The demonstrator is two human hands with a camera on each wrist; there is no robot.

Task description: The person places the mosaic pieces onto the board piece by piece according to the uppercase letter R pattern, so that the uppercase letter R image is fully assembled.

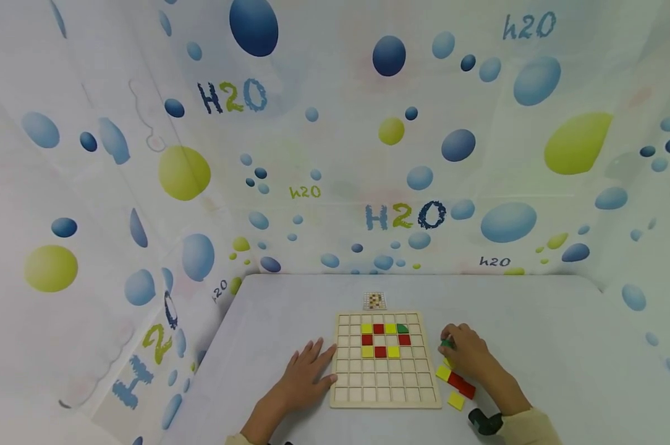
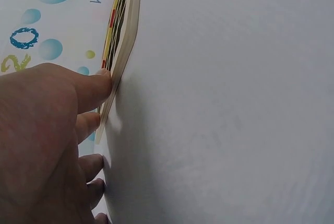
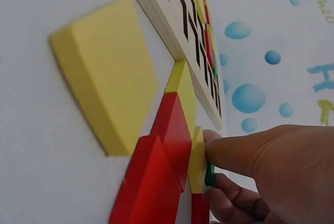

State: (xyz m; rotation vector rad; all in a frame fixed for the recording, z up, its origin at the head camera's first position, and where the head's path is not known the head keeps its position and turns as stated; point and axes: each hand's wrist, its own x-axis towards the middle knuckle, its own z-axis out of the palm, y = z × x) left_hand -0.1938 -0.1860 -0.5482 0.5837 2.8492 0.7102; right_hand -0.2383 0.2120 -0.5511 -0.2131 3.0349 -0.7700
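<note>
A wooden grid board [image 1: 389,395] lies flat on the table, with red, yellow and green pieces set in its upper squares. At its left edge rests my left hand [image 1: 307,377], fingers spread and thumb on the rim; the left wrist view shows that thumb [image 2: 96,88] against the board's side. Right of the board, my right hand [image 1: 468,352] has its thumb and curled fingers around a green piece [image 3: 210,174], partly hidden by them. Close under these fingers lie a yellow tile [image 3: 197,161] and red tiles [image 3: 172,135].
A small pattern card [image 1: 374,301] lies just beyond the board's far edge. Nearer to me, a loose yellow tile [image 1: 455,400] sits apart from the pile. A dark wrist device [image 1: 485,422] shows at the right sleeve. A printed curtain [image 1: 335,154] hangs behind the table.
</note>
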